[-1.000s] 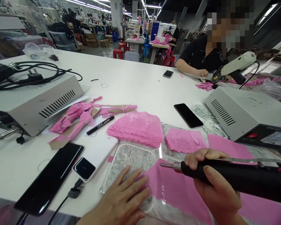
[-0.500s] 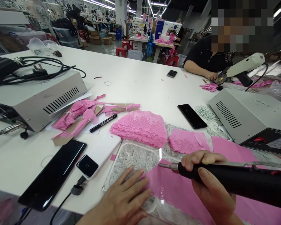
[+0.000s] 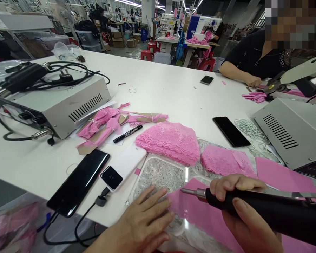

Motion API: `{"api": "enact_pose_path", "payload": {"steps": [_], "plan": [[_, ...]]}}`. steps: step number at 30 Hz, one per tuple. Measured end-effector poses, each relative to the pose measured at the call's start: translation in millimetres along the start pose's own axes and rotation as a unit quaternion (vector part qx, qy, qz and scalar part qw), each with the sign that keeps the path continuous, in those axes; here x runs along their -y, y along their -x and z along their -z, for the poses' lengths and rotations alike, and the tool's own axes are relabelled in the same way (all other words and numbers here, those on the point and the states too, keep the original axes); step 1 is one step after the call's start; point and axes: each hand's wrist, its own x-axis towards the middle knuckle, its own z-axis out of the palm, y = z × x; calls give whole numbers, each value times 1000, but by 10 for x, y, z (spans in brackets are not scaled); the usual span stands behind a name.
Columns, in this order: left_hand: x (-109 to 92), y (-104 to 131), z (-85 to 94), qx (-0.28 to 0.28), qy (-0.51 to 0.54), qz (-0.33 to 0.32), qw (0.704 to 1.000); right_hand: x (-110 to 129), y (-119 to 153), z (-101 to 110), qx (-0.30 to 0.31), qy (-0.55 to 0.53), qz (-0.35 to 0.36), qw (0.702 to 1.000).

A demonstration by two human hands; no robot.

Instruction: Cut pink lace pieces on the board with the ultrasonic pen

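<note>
Plainly, the left hand [image 3: 144, 221] lies nearest, palm down with fingers spread, fingertips at the left edge of the pink cloth [image 3: 202, 211]. That cloth rests on a speckled board [image 3: 158, 172] along the near edge of the bench [image 3: 173, 102]. The right hand [image 3: 249, 219] is wrapped round a black tool [image 3: 276, 214], whose metal tip [image 3: 192, 192] points left; whether it touches the cloth I cannot tell. Should the tip skid, it could run into those fingertips, being near and aimed roughly that way. Cloth held down at one side only might also pucker if the tip drags. Beside the left forearm [image 3: 113, 235], cables [image 3: 101, 200] hang over the near edge; a snag could pull down the big phone [image 3: 79, 182], whose lower end lies by that edge.

Room is tight around the board: a power bank [image 3: 126, 163] sits beside its left edge, the tall lace stack [image 3: 168, 144] and low lace stack [image 3: 226, 160] line its far edge, and a grey box [image 3: 292, 130] crowds the right. Further out, the bench's middle offers the widest room, with small scraps [image 3: 121, 84] on it, reaching toward a co-worker's hand [image 3: 253, 80] at the far edge, right side.
</note>
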Motion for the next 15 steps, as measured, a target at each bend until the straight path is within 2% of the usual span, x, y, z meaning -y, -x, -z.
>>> {"api": "enact_pose_path", "payload": {"steps": [4, 15], "plan": [[-5, 5, -7, -1, 7, 3, 1000, 13, -22, -18, -2, 9, -4, 1000], [-16, -4, 17, 13, 2, 4, 1000, -11, 95, -155, 51, -21, -2, 998]]}}
